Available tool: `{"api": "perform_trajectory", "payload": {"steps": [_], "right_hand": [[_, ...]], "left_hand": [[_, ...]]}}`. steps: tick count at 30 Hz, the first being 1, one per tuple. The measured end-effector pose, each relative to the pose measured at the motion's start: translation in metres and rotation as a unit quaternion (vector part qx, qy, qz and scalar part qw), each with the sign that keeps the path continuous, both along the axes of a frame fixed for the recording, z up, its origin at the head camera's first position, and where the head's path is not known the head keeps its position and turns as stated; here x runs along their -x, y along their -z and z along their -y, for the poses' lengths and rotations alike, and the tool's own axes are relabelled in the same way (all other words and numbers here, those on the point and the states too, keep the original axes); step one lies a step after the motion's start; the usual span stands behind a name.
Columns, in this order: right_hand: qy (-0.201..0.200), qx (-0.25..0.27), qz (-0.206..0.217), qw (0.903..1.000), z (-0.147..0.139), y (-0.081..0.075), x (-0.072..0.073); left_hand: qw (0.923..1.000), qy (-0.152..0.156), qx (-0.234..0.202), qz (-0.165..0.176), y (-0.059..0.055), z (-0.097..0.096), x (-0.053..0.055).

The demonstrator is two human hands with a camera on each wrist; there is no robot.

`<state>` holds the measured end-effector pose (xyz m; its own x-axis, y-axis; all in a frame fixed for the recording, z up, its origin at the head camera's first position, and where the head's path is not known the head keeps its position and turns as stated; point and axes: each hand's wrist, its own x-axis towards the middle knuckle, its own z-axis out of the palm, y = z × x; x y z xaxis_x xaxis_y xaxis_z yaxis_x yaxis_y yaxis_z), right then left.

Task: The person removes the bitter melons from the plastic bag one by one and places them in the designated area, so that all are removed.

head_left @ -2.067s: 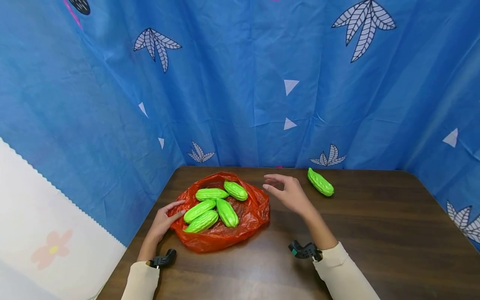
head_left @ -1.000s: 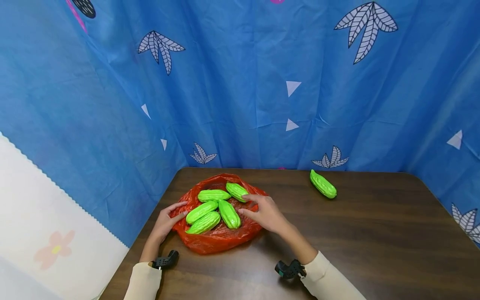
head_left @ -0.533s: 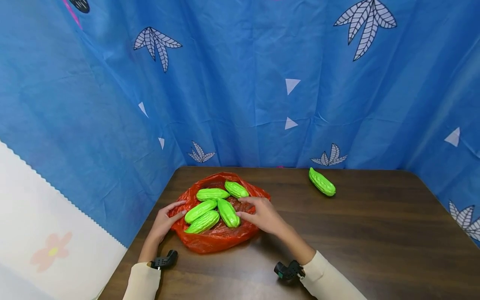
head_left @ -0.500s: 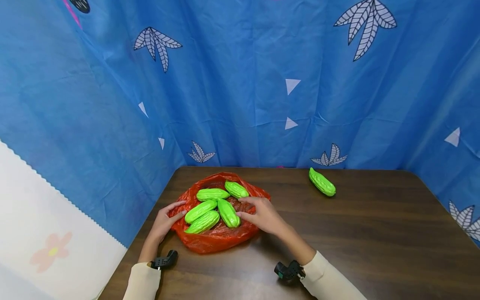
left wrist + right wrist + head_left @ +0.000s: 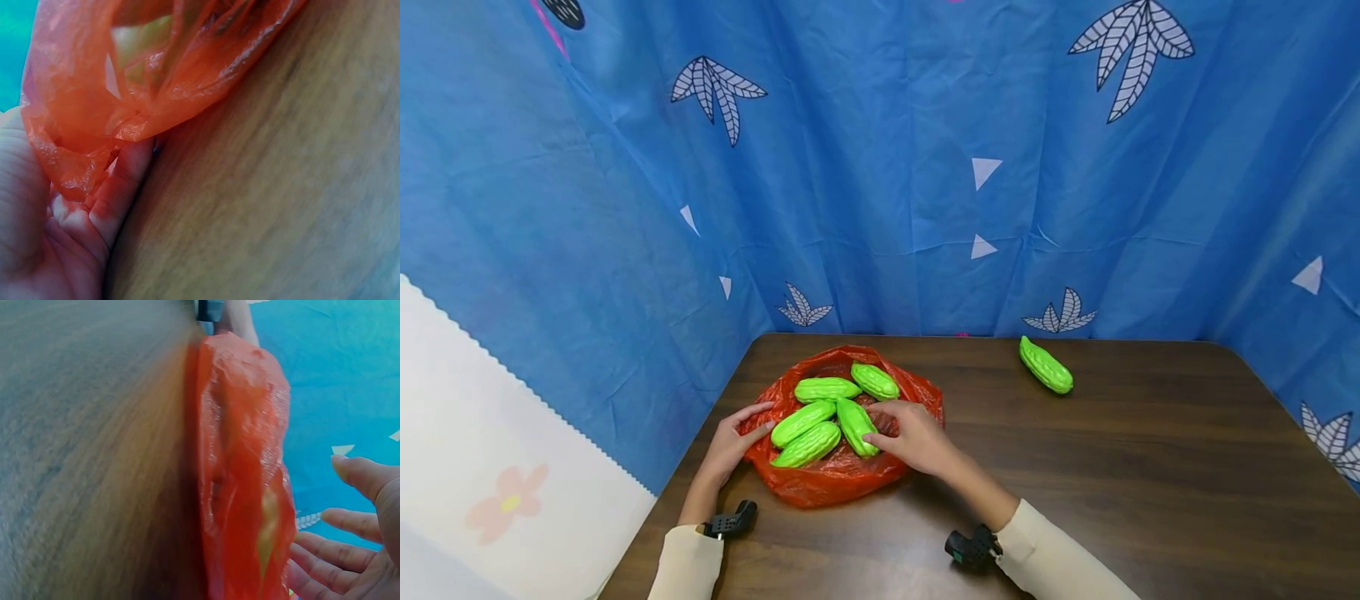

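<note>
A red plastic bag [image 5: 820, 487] lies spread wide on the table, with several bright green bitter melons [image 5: 801, 422] inside. My left hand [image 5: 724, 446] holds the bag's left edge, the film between thumb and fingers in the left wrist view. Over the bag's right side is my right hand [image 5: 917, 437], its thumb overlapping the lower end of the front-right bitter melon [image 5: 853, 425]. The right wrist view has the right hand [image 5: 356, 550] with fingers spread beside the bag [image 5: 244, 456]. One more bitter melon [image 5: 1046, 367] lies outside the bag at the table's back.
The brown wooden table [image 5: 1112, 483] extends to the right of the bag. A blue patterned curtain [image 5: 910, 183] hangs behind it, and a white cloth [image 5: 512, 467] is at the left. Each wrist carries a small black camera [image 5: 973, 546].
My right hand has moved left from beside the bag to above its right part, reaching the front-right bitter melon. My left hand has stayed at the bag's edge.
</note>
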<state>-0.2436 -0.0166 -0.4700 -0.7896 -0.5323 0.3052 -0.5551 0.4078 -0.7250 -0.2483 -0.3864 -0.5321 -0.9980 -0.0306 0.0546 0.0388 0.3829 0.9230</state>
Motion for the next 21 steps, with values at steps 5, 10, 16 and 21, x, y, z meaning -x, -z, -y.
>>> {"api": "perform_trajectory", "payload": {"steps": [5, 10, 16, 21], "right_hand": [[0.016, -0.023, -0.015, 0.9995, 0.007, 0.003, 0.002], [0.038, -0.049, -0.02, 0.9978, 0.013, 0.005, 0.004], [0.052, -0.073, -0.013, 0.9959, 0.018, 0.006, 0.005], [0.062, -0.09, -0.006, 0.994, 0.021, 0.007, 0.005]], "left_hand": [[1.0, -0.001, 0.0, 0.004, 0.001, 0.0, 0.0], [0.9999, 0.005, -0.008, 0.007, 0.001, 0.001, 0.001], [0.9999, 0.006, -0.007, 0.004, 0.001, 0.001, 0.001], [0.9999, 0.001, 0.007, 0.008, 0.001, 0.001, 0.0]]}}
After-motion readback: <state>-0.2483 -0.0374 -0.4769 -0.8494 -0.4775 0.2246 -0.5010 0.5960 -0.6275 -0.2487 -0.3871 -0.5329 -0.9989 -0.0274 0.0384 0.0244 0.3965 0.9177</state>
